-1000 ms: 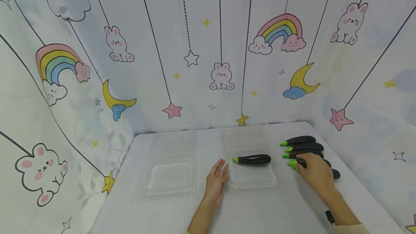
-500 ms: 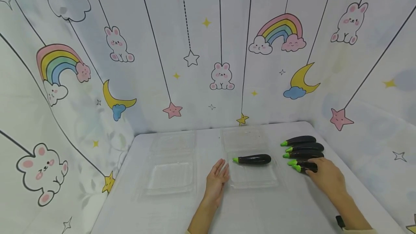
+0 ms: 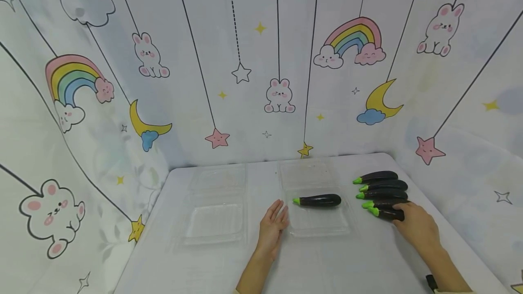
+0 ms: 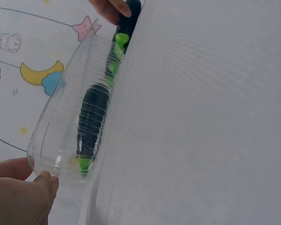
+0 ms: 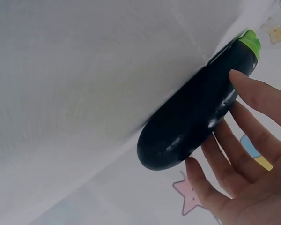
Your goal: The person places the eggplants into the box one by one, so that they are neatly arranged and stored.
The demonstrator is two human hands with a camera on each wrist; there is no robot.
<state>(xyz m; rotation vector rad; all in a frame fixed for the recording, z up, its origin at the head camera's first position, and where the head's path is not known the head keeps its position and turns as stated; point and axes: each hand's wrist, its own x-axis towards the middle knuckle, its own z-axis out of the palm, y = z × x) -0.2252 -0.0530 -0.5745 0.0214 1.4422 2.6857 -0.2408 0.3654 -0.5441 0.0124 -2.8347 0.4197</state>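
Observation:
With thumb and fingers, my right hand (image 3: 418, 226) holds the round end of the nearest eggplant (image 3: 390, 214) in a row at the table's right. In the right wrist view the thumb lies along the glossy dark eggplant (image 5: 192, 112), and the fingertips touch its other side. My left hand (image 3: 270, 230), fingers fairly straight, rests at the left edge of a clear plastic clamshell box (image 3: 318, 227). One eggplant (image 3: 320, 200) with a green stem lies across that box. The left wrist view shows fingertips of the left hand (image 4: 21, 194) right at the box's corner.
Several more eggplants (image 3: 382, 193) lie side by side behind the held one. A second open clear clamshell box (image 3: 214, 221) stands at the left of the white table (image 3: 212, 269). A printed curtain (image 3: 245, 117) hangs along the back and sides.
My right hand has slid right and toward me, from the stem ends to the round end of the nearest eggplant. The left hand has stayed in place.

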